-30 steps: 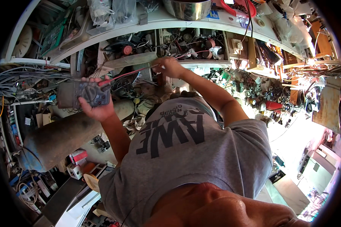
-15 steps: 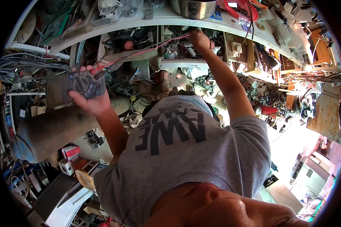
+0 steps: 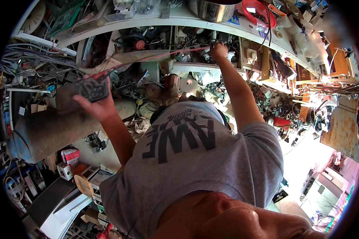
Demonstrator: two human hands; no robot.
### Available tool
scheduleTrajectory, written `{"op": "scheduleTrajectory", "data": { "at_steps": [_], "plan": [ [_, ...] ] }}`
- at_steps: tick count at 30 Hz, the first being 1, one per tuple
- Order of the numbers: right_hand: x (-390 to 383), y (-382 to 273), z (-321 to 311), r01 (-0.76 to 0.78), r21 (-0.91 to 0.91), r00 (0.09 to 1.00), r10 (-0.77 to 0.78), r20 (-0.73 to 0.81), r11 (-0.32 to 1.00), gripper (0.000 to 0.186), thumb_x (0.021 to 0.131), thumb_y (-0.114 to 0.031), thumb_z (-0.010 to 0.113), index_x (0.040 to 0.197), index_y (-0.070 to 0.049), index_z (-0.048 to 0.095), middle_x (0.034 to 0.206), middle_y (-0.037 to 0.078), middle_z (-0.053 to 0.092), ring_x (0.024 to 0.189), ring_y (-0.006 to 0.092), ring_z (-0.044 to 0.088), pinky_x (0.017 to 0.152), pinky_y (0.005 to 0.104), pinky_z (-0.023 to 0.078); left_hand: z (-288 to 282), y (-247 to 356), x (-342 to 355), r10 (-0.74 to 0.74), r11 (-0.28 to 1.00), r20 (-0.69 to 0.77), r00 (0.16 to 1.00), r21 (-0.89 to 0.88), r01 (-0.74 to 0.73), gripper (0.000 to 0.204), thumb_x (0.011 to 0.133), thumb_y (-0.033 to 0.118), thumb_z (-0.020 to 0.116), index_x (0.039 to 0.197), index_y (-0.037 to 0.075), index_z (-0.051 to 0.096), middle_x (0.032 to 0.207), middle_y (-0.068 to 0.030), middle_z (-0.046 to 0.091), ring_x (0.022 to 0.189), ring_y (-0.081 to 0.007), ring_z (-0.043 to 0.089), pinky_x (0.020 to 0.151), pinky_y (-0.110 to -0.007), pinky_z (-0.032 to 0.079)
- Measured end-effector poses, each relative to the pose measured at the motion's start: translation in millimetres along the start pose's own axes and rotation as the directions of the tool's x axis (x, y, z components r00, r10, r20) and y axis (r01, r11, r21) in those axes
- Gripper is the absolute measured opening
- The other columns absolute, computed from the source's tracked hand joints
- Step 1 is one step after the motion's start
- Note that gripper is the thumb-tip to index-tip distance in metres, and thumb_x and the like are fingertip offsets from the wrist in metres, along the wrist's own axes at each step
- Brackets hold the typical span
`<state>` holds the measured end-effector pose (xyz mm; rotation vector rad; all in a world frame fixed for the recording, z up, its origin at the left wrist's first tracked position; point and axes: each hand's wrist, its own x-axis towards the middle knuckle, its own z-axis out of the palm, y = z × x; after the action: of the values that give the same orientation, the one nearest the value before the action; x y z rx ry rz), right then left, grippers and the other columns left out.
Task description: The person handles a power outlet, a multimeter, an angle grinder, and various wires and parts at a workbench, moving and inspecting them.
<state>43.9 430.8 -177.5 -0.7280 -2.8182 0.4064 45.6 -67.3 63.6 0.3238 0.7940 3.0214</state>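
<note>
My left hand (image 3: 96,104) is closed around a dark multimeter (image 3: 92,91), with its round dial and sockets uppermost. The meter's far end is blurred. A red test lead (image 3: 159,55) runs from the meter across to my right hand (image 3: 218,50), and a darker lead beside it is hard to follow. The fingers of my right hand are pinched together on the lead's end, in front of the cluttered shelf (image 3: 191,67) under the bench. Whatever tip lies within those fingers is hidden.
A white bench edge (image 3: 147,22) curves across the far side, bearing a metal pot (image 3: 215,10) and a red basket (image 3: 259,16). Below my left hand lies a large rusty cylinder (image 3: 68,129). Bundled grey cables (image 3: 32,63) hang at the left. Loose parts crowd the right.
My right hand has come slightly nearer and to the right, drawing the leads straighter. The multimeter has tilted a little in my left hand. The whole view has shifted slightly.
</note>
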Motion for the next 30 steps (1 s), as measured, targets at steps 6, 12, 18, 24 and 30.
{"op": "scheduleTrajectory", "data": {
  "at_steps": [6, 12, 18, 24, 30],
  "plan": [
    [7, -27, -14, 0.09, 0.137, 0.987, -0.107, 0.121, 0.987, 0.028, 0.083, -0.03, 0.062, 0.097, -0.007, 0.069, 0.096, 0.021, 0.065, 0.096, 0.0399, 0.059, 0.084, 0.0461, 0.048, -10, 50, 9, 0.121, 0.974, -0.076, 0.99, 0.202, -0.103, 0.082, 0.074, 0.062, 0.067, 0.125, 0.0, 0.049, 0.126, -0.0142, 0.053, 0.119, -0.0375, 0.048, 0.104, -0.06, 0.03],
    [-3, -81, -43, 0.223, 0.42, 0.9, -0.02, -0.435, 0.88, 0.019, 0.081, -0.021, 0.065, 0.092, -0.006, 0.069, 0.09, 0.023, 0.062, 0.092, 0.0408, 0.059, 0.082, 0.0467, 0.048, 8, 64, 7, 0.375, 0.916, -0.255, 0.891, 0.247, -0.315, 0.078, 0.074, 0.061, 0.068, 0.123, 0.003, 0.05, 0.119, -0.0126, 0.056, 0.116, -0.0363, 0.049, 0.1, -0.058, 0.034],
    [-22, 1, 87, -0.612, 0.555, 0.779, 0.551, 0.3, 0.563, 0.073, 0.059, -0.027, 0.083, 0.123, -0.009, 0.051, 0.116, 0.019, 0.06, 0.106, 0.0363, 0.059, 0.089, 0.0395, 0.049, -7, 46, 2, 0.163, 0.966, -0.227, 0.96, 0.233, -0.109, 0.076, 0.075, 0.059, 0.067, 0.126, 0.005, 0.049, 0.121, -0.0108, 0.055, 0.119, -0.0315, 0.048, 0.101, -0.057, 0.035],
    [-66, -10, 80, -0.256, 0.508, 0.966, 0.207, 0.154, 0.822, 0.082, 0.061, -0.008, 0.078, 0.133, -0.008, 0.038, 0.133, 0.022, 0.045, 0.123, 0.0346, 0.047, 0.098, 0.0379, 0.044, 1, 56, -8, 0.349, 0.89, -0.303, 0.887, 0.402, -0.214, 0.075, 0.078, 0.061, 0.064, 0.126, 0.005, 0.049, 0.123, -0.0102, 0.056, 0.118, -0.0307, 0.05, 0.101, -0.058, 0.034],
    [-73, 19, 13, 0.03, 0.607, 0.999, -0.051, 0.017, 0.794, 0.059, 0.076, -0.006, 0.07, 0.13, -0.012, 0.048, 0.123, 0.016, 0.053, 0.102, 0.0314, 0.062, 0.084, 0.037, 0.052, 3, 87, 3, 0.519, 0.814, -0.321, 0.792, 0.467, -0.344, 0.082, 0.071, 0.066, 0.067, 0.12, 0.003, 0.052, 0.118, -0.0111, 0.059, 0.115, -0.0389, 0.052, 0.099, -0.058, 0.033]
  ]
}}
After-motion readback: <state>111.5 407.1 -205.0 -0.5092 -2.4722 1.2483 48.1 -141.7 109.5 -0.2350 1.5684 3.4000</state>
